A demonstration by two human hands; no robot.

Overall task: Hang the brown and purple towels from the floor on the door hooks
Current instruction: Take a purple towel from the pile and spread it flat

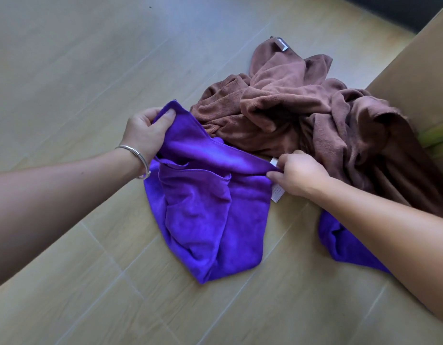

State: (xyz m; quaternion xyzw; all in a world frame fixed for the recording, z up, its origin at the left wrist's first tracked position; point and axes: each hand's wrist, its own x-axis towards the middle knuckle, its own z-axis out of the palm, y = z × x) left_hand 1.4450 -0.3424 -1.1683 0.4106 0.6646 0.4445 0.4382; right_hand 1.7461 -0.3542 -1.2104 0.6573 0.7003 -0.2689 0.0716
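Visibly crumpled purple towel (203, 215), brown towel (302, 115).

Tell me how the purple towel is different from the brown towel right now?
The purple towel is gripped along its top edge by the left hand and the right hand; no hand touches the brown towel. The purple towel is stretched between the hands and hangs down, while the brown towel lies in a crumpled heap. Both look soft and fluffy, and each has a small label.

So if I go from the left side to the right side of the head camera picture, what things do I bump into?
Left hand with a silver bracelet → crumpled purple towel → right hand → beige wall.
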